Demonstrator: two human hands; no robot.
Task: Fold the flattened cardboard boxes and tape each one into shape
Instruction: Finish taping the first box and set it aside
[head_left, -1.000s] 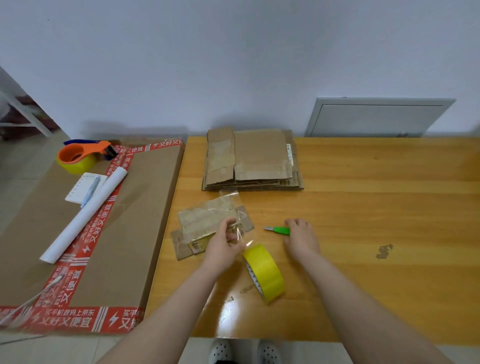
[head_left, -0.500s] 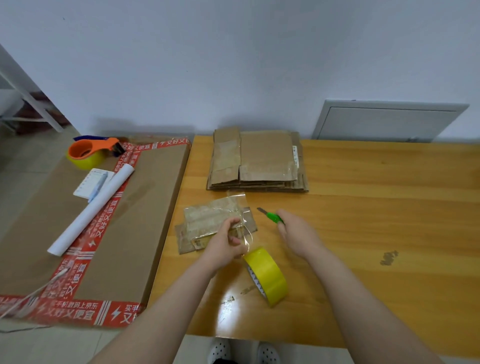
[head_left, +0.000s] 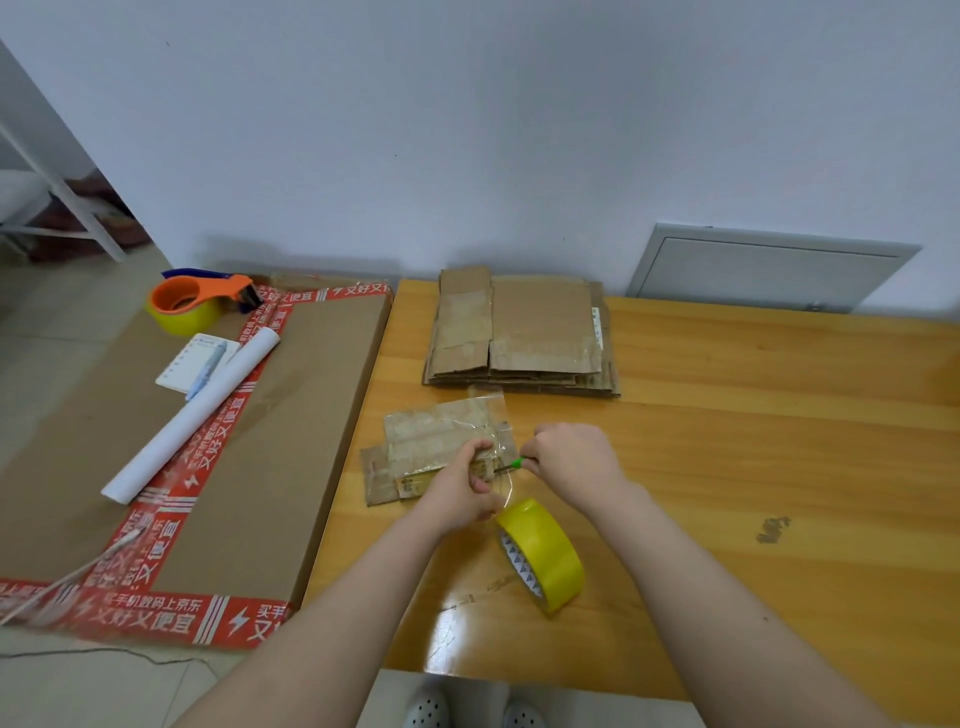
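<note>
On the table (head_left: 727, 415), left grip (head_left: 460, 491) pinching tape (head_left: 506, 488) over flattened box (head_left: 421, 441), right grip (head_left: 571, 457) clenching green cutter (head_left: 516, 463), apparently touching tape

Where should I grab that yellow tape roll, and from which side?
Pinch the yellow tape roll at its top rim, thumb inside the core, fingers on the outer band, probably from above and the right. It stands on edge on the table, core facing near left; the left hand holds its pulled strand beyond it, the right hand a green cutter.

The wooden table (head_left: 753, 415) bears a cardboard stack (head_left: 530, 332), a taped box (head_left: 431, 441), yellow tape (head_left: 545, 556).
</note>
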